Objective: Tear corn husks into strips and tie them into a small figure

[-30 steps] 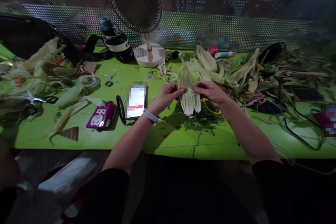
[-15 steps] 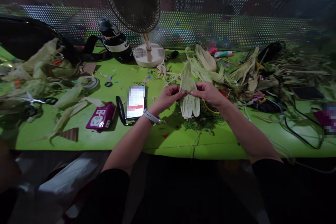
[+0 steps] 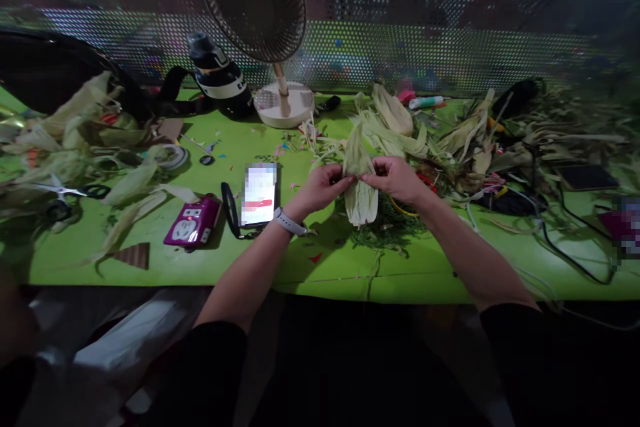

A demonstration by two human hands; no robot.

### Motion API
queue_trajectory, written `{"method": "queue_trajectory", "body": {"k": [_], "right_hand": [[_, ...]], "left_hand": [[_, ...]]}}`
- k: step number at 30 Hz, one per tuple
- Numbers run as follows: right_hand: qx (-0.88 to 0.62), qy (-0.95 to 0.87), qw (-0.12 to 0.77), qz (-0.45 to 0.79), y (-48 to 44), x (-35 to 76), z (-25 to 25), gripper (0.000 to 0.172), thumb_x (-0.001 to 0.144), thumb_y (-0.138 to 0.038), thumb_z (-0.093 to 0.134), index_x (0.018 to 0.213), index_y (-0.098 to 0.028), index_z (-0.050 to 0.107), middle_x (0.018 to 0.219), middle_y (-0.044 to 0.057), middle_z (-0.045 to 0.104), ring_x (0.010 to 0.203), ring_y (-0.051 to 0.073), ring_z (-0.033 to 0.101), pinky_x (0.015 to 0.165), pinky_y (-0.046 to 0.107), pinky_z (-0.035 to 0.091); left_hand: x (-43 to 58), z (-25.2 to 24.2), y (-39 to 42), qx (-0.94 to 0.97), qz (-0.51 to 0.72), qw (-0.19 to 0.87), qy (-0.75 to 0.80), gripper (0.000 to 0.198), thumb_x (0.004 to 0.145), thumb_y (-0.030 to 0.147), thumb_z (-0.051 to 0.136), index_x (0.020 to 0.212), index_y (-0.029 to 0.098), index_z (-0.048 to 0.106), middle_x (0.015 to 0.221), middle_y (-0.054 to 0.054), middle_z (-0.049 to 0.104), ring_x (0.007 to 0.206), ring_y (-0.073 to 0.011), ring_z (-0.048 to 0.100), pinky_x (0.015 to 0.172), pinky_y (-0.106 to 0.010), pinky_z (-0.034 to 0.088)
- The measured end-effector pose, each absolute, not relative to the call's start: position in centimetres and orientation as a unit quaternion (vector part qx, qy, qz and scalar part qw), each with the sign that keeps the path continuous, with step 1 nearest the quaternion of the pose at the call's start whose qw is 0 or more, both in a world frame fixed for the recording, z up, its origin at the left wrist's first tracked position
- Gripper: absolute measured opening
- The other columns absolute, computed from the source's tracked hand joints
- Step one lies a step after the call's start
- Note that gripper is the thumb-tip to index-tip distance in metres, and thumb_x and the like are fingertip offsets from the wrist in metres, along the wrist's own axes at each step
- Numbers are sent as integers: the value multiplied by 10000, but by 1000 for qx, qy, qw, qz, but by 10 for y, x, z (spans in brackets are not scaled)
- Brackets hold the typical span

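A pale green corn husk hangs upright over the green table, pinched at its middle from both sides. My left hand, with a white watch at the wrist, grips its left edge. My right hand grips its right edge, the fingertips of both hands nearly meeting. Below the husk lies a heap of thin green shreds and a yellow ring-shaped handle, partly hidden by my right hand.
A phone and a magenta power strip lie left of my hands. A desk fan, a dark bottle, scissors, tape and husk piles crowd the table. Cables run at the right. A perforated screen backs it.
My two hands have drawn closer together on the husk, gathering it narrower. The husk's lower end has gone from spread lobes to a single folded shape.
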State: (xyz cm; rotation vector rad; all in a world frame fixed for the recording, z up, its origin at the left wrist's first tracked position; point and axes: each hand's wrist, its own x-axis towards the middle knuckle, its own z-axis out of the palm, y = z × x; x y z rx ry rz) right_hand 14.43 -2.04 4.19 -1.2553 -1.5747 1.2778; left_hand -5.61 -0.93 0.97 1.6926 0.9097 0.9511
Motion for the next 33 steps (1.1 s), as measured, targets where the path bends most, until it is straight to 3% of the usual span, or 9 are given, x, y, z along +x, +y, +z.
{"method": "queue_trajectory", "body": {"k": [5, 12, 18, 25, 29, 33], "right_hand": [[-518, -651, 355, 425, -22, 146, 42, 201, 665, -355, 700, 657, -187, 590, 628, -32, 529, 635, 119, 443, 610, 281, 353], [-500, -615, 366, 488, -23, 140, 35, 359, 661, -521, 782, 744, -197, 650, 757, 6, 647, 730, 162, 536, 711, 310, 443], [-501, -578, 383, 517, -22, 140, 37, 457, 605, -583, 836, 708, -188, 629, 702, -8, 599, 650, 123, 487, 611, 269, 393], [-527, -568, 397, 492, -15, 145, 35, 392, 648, -513, 831, 696, -197, 604, 653, -29, 568, 623, 108, 457, 590, 253, 377], [-498, -477, 458, 561, -16, 138, 32, 412, 603, -473, 866, 797, -224, 602, 721, -17, 654, 664, 140, 564, 613, 267, 463], [-451, -385, 500, 631, -17, 131, 29, 297, 678, -364, 782, 871, -244, 590, 726, -6, 656, 709, 171, 618, 661, 304, 535]], "left_hand": [[-57, 10, -10, 693, 406, 460, 379, 235, 821, 371, 693, 711, 182, 605, 653, 12, 536, 628, -112, 455, 585, -246, 355], [-53, 11, -11, 637, 445, 505, 375, 144, 813, 313, 722, 808, 174, 686, 756, -18, 641, 713, -136, 553, 663, -258, 427], [-52, 11, -9, 598, 473, 524, 379, 97, 793, 209, 730, 746, 175, 652, 703, 24, 605, 679, -104, 530, 690, -239, 422], [-50, 16, -13, 461, 514, 644, 329, 203, 797, 285, 770, 822, 182, 597, 813, 19, 662, 777, -95, 623, 805, -242, 513], [-45, 11, -15, 371, 510, 709, 317, 254, 764, 270, 808, 901, 197, 607, 811, 30, 679, 705, -82, 640, 718, -223, 530], [-39, 11, -17, 348, 492, 736, 308, 165, 817, 246, 767, 869, 190, 620, 708, 37, 637, 633, -65, 610, 686, -204, 535]]}}
